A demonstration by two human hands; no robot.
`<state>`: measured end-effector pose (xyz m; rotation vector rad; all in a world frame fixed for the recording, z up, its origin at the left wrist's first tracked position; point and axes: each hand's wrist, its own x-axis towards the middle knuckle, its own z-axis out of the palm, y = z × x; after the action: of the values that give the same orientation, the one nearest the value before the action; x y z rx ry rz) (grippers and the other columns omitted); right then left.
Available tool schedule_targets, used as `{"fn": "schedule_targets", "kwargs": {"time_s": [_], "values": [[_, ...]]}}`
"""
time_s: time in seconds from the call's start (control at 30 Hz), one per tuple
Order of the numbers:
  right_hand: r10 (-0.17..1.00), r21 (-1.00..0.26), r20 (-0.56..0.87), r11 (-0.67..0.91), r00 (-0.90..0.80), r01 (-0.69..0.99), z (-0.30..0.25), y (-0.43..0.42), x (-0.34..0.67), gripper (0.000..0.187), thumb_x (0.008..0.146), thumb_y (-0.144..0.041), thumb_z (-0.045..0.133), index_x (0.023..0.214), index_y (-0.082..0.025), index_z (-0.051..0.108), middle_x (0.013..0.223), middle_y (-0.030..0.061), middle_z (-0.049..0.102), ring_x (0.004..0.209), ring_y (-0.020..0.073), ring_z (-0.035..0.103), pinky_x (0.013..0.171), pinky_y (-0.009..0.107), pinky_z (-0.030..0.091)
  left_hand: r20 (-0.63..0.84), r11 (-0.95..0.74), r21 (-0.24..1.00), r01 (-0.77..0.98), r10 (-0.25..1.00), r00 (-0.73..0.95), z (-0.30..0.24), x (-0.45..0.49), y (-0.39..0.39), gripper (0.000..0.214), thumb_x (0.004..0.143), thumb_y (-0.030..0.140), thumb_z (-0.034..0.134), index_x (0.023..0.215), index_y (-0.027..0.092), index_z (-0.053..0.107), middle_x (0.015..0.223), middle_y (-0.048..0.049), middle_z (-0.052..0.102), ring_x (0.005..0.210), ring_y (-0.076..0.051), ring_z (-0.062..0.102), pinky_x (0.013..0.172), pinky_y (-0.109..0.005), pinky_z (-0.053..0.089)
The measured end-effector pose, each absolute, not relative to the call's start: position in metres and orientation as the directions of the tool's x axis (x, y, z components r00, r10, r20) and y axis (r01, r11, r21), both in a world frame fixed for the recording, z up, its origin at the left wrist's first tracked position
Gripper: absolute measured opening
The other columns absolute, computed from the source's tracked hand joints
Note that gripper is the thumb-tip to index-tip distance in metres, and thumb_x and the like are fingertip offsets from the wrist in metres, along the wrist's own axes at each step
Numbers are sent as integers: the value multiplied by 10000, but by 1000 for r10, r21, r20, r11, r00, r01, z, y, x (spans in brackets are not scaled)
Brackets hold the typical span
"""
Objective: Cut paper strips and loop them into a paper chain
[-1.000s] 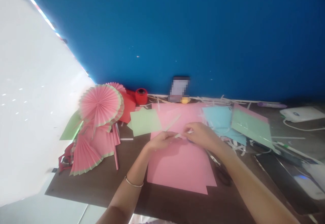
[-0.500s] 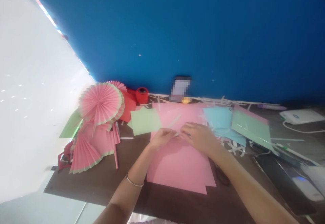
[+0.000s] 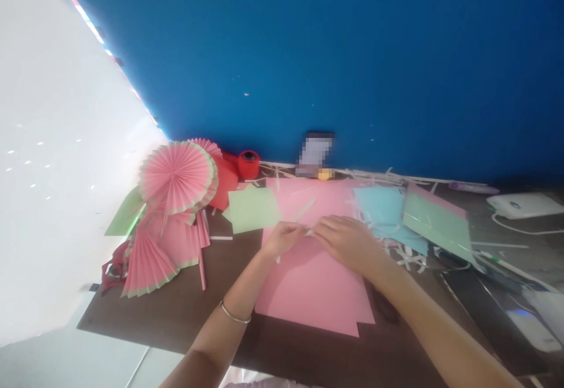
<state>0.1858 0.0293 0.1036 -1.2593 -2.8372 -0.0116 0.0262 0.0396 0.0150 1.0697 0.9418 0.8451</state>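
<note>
My left hand (image 3: 284, 238) and my right hand (image 3: 346, 238) meet over a large pink paper sheet (image 3: 315, 285) on the dark table (image 3: 176, 311). Both pinch a thin pale paper strip (image 3: 309, 232) between their fingertips; only a short piece shows between the hands. A bangle sits on my left wrist. Another loose strip (image 3: 304, 211) lies on the pink sheet just beyond my hands.
Pink pleated paper fans (image 3: 176, 179) are piled at the left, beside a red tape roll (image 3: 249, 164) and a light green sheet (image 3: 253, 209). Blue paper (image 3: 381, 206) and green paper (image 3: 436, 221), paper scraps, a white device (image 3: 524, 205) and a dark tablet (image 3: 489, 311) lie right. A blue wall rises behind.
My hands have drawn closer together, so less of the strip shows between them. The view has shifted slightly.
</note>
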Motion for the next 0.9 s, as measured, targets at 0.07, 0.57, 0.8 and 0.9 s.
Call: {"fn": "schedule_targets", "kwargs": {"time_s": [0.07, 0.57, 0.8, 0.9], "values": [[773, -47, 13, 634, -634, 772, 104, 32, 187, 209, 862, -157, 428, 781, -169, 620, 750, 49, 645, 715, 167, 571, 642, 288, 374, -169, 227, 967, -115, 911, 377, 14, 27, 39, 390, 742, 493, 582, 699, 120, 685, 622, -6, 597, 586, -99, 470, 555, -226, 346], [921, -265, -148, 313, -359, 912, 102, 48, 190, 191, 798, -291, 477, 680, -229, 614, 753, -4, 670, 678, 150, 593, 558, 245, 360, -117, 164, 984, -71, 892, 436, 7, 28, 37, 464, 796, 520, 516, 904, 115, 716, 857, -86, 696, 705, -177, 589, 620, -275, 438], [937, -318, -183, 231, -298, 920, 104, 48, 191, 190, 775, -317, 499, 653, -233, 618, 760, -4, 689, 673, 167, 605, 558, 256, 394, -162, 241, 966, -94, 846, 508, 16, 24, 35, 462, 746, 517, 587, 952, 120, 703, 921, -105, 699, 760, -185, 619, 646, -269, 458], [934, -380, -196, 208, -298, 901, 105, 48, 192, 185, 768, -320, 507, 672, -227, 634, 775, 13, 700, 697, 179, 623, 577, 265, 429, -153, 231, 969, -86, 840, 521, 21, 21, 36, 417, 727, 479, 623, 917, 117, 708, 890, -97, 703, 745, -169, 616, 653, -251, 450]]}}
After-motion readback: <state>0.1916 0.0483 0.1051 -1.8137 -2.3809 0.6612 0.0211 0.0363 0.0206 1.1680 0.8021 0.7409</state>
